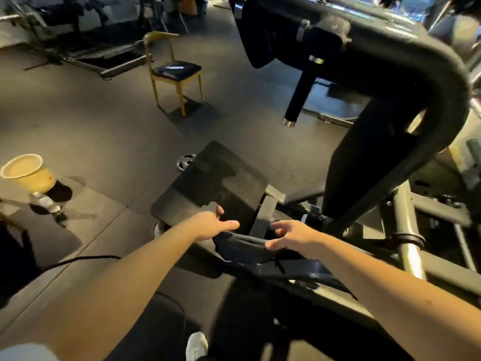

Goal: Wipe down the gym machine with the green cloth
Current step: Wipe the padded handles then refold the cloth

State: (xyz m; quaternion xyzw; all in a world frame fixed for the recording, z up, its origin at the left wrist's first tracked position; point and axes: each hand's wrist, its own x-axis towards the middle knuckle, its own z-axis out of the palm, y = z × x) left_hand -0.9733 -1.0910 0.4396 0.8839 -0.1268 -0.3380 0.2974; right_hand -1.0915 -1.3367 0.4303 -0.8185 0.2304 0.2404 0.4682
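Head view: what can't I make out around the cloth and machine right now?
Cloth colour: dim light renders it dark.
Left hand grip: its palm covers the cloth's edge.
Machine frame top: cut by the upper edge.
Bottle label: blurred.

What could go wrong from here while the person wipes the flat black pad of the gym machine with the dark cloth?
1. The dark cloth, held between the left hand and the right hand, hangs beside a grey metal bracket; a loose edge might snag there.
2. A black cable lies on the dark floor close to the person and may cause a trip.
3. The yellow paper cup at the left could be knocked over.
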